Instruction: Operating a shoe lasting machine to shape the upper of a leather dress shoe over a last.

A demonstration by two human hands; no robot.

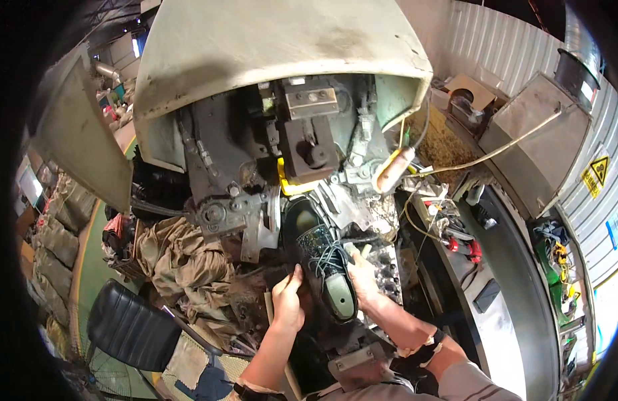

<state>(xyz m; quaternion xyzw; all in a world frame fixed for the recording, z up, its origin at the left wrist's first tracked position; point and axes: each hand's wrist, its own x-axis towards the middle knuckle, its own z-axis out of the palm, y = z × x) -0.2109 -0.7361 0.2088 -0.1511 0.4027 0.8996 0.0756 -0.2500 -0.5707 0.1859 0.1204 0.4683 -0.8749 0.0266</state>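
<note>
The shoe (312,240) looks like glossy leather (its laces (330,258) are matt cord), the machine hood (275,40) smooth painted metal, the crumpled heap (185,260) rough, dull cloth.

Factory workshop, by all signs footwear work. Big pale-hooded machine (282,47) fills the centre; greasy metal arms and bolted blocks under the hood, a dark laced shoe (316,244) at its front. Right: long black belt (516,267), like a conveyor, along a pale ledge (489,327) with a red-and-black tool (464,248). Corrugated metal wall (503,43), yellow triangular warning sign (595,175), silver duct (581,40). Left: green floor (105,267) with yellow line, bulging sacks (58,250) piled alongside, worn black-backed chair (132,327) near the machine.
</note>
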